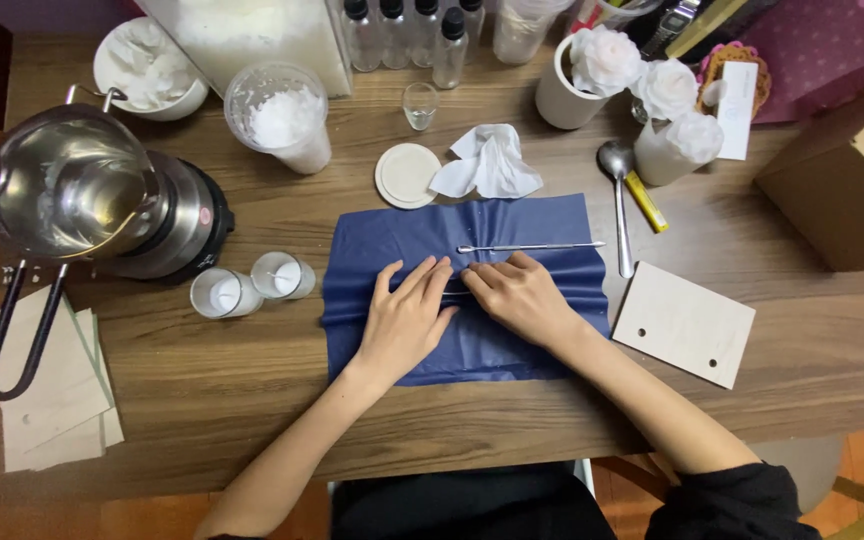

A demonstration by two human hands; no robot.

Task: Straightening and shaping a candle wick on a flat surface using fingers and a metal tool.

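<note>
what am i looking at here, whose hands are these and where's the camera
There is no machine: one camera worn on a person's head looks down at their own two bare hands over a wooden table. The left hand and right hand press flat on a creased blue cloth; neither grips anything. A thin metal tool lies on the cloth above them. Left of it stand two small glass candles and a steel pot on a heater. Behind are a white lid, a crumpled tissue, a spoon and white flower-shaped pieces.
</note>
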